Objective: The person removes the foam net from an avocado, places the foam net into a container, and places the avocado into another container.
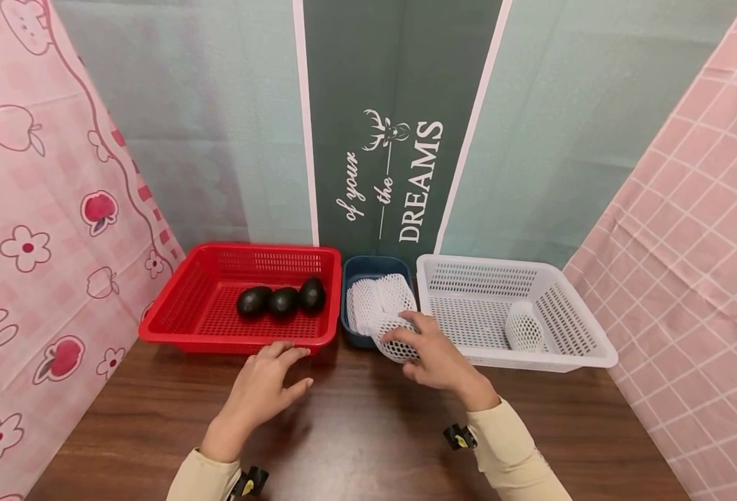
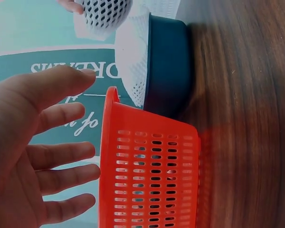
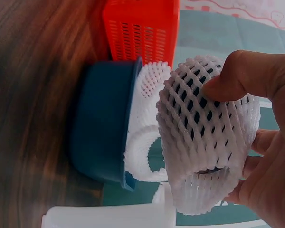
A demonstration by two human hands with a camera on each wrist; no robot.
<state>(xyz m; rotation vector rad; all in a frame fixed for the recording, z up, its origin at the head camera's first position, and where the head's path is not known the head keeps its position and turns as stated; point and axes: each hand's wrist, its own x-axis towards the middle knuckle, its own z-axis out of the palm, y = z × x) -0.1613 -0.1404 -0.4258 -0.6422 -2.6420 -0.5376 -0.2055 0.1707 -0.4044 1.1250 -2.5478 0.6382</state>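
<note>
My right hand (image 1: 432, 353) grips an avocado in a white foam net sleeve (image 3: 199, 118), thumb on one side and fingers on the other. Dark skin shows through the mesh. It is held at the front of a small blue bin (image 1: 359, 341), where more white foam net sleeves (image 1: 363, 306) lie. Near the front rim of a red basket (image 1: 230, 341), my left hand (image 1: 260, 386) hovers with fingers spread and holds nothing. Three dark avocados (image 1: 283, 301) sit in a row inside that basket.
To the right of the blue bin stands a white basket (image 1: 468, 268), with one net-wrapped piece (image 1: 523, 328) in it. All three containers line the back of the brown wooden table (image 1: 355, 431), against a green cloth backdrop (image 1: 218, 139). Pink cloths hang at both sides.
</note>
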